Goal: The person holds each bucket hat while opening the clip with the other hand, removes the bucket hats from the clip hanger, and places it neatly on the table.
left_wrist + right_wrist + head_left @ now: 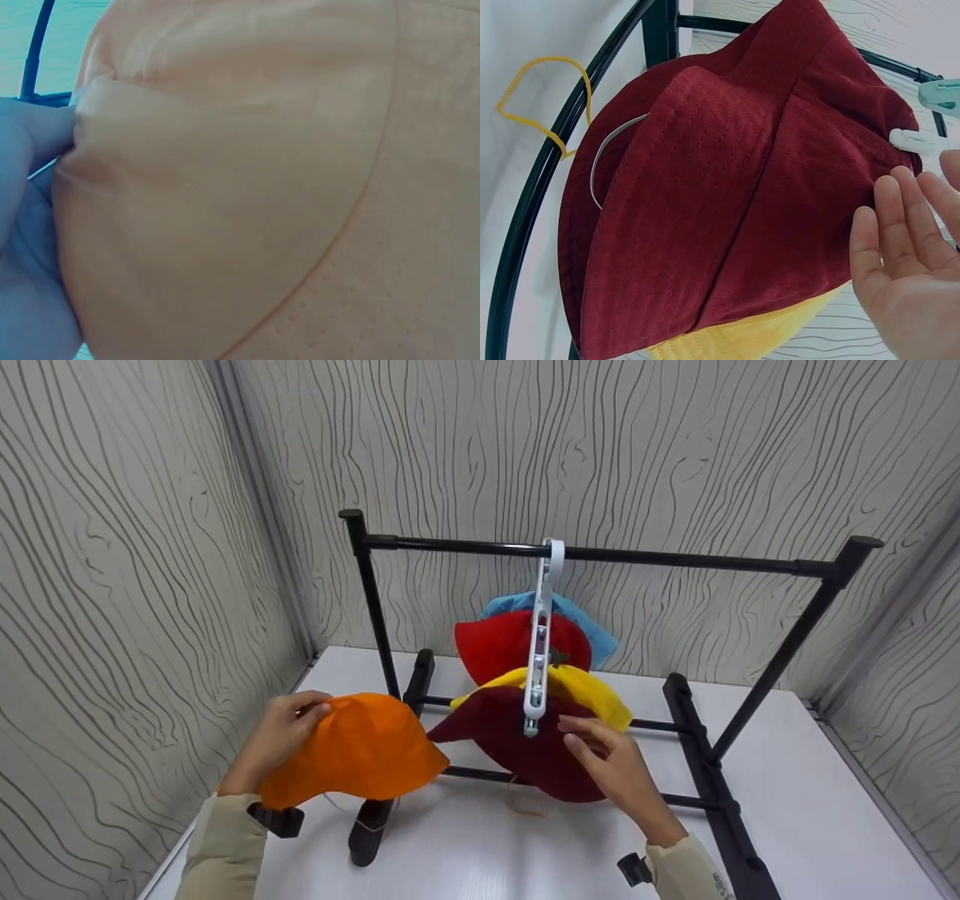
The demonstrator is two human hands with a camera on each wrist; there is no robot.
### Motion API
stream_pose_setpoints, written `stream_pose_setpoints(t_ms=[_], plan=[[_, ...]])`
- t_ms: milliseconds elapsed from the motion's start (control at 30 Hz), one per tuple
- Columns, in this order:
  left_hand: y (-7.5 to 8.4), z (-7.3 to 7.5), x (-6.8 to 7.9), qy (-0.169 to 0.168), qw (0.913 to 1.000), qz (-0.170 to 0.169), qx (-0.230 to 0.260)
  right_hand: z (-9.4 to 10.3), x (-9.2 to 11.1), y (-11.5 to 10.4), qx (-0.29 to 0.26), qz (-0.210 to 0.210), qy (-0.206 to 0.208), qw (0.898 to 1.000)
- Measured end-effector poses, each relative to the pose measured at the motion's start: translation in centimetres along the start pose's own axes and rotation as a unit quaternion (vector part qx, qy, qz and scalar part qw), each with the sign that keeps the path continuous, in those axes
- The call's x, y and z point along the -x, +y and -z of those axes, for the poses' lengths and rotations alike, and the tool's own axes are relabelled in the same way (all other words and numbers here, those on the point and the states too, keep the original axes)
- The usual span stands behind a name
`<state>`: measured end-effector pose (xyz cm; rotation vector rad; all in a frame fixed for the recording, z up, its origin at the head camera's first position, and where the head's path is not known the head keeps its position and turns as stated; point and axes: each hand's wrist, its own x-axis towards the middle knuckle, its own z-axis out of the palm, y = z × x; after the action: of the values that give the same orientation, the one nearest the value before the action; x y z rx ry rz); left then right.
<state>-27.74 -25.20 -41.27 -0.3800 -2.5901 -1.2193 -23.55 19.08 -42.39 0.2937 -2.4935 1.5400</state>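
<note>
My left hand (274, 739) pinches the crown of an orange bucket hat (360, 750), which is held left of the other hats with its brim hanging down. My right hand (611, 765) is beside a maroon bucket hat (491, 727), its fingers loosely extended; whether they touch the cloth I cannot tell. A white clip hanger (538, 660) runs front to back above the hats. In the right wrist view, a white clip (913, 141) meets the maroon crown. Behind it hang a yellow hat (604, 697), a red hat (487, 645) and a light blue hat (600, 641).
The hanger hooks over the top rail (675, 559) of a black rack. Its feet (697, 757) stand on a white table (465, 855), and lower crossbars run beneath the hats. Patterned panels (637, 450) enclose the back and sides. A thin yellow cord (544, 58) loops near the maroon brim.
</note>
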Motion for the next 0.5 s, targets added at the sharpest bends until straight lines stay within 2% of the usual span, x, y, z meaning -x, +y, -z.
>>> stream_pose_setpoints(t_ms=[133, 333, 500], plan=[[-0.5, 0.0, -0.1, 0.013, 0.9997, 0.018, -0.006, 0.1, -0.1, 0.2, -0.001, 0.001, 0.001, 1.000], [-1.6, -0.3, -0.1, 0.020, 0.9979, 0.061, -0.007, 0.4, 0.0, 0.3, -0.001, -0.001, 0.005, 1.000], [-2.5, -0.5, -0.2, 0.043, 0.9950, 0.089, -0.013, 0.7, 0.2, 0.3, -0.007, -0.011, 0.009, 1.000]])
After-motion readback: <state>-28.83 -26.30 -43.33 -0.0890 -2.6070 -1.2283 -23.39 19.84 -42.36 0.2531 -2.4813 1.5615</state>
